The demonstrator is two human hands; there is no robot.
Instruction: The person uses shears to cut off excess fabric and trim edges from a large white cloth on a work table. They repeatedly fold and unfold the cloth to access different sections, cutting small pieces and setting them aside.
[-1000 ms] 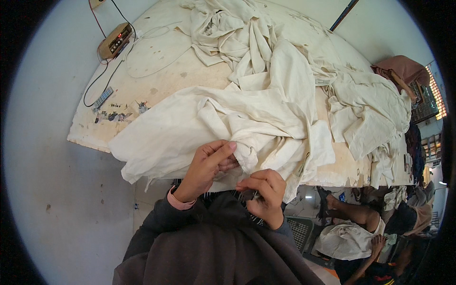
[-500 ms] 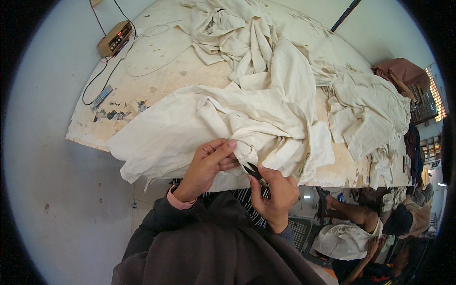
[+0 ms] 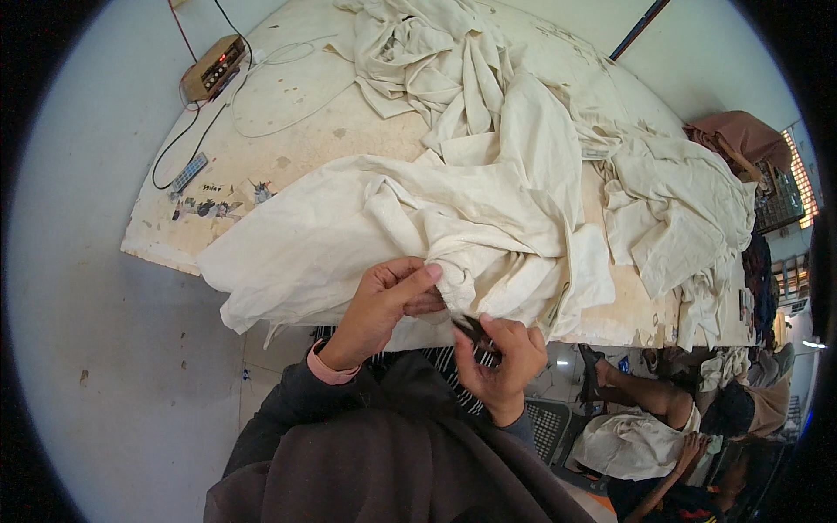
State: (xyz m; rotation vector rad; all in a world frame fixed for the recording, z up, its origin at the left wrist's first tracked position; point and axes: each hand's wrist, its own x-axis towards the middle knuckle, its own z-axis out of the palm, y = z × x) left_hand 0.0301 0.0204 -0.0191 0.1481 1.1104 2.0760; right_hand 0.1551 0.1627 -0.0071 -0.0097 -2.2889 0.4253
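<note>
A cream-white garment lies bunched over the near edge of the table. My left hand pinches a gathered fold of it between thumb and fingers, a pink band round that wrist. Close by on the right, my right hand is closed round small dark thread snips. Their tips reach the cloth edge just beside my left fingers. Whether the blades have cloth or thread between them cannot be made out.
More cream-white cloth lies heaped farther back, and another pile hangs over the table's right side. A wooden-cased radio-like box with cables and a grey remote stand left. At lower right, a seated person handles white cloth.
The snips' blades, spread apart before, now look closer together and lie slightly lower. My left hand keeps its pinch on the cloth, almost unmoved.
</note>
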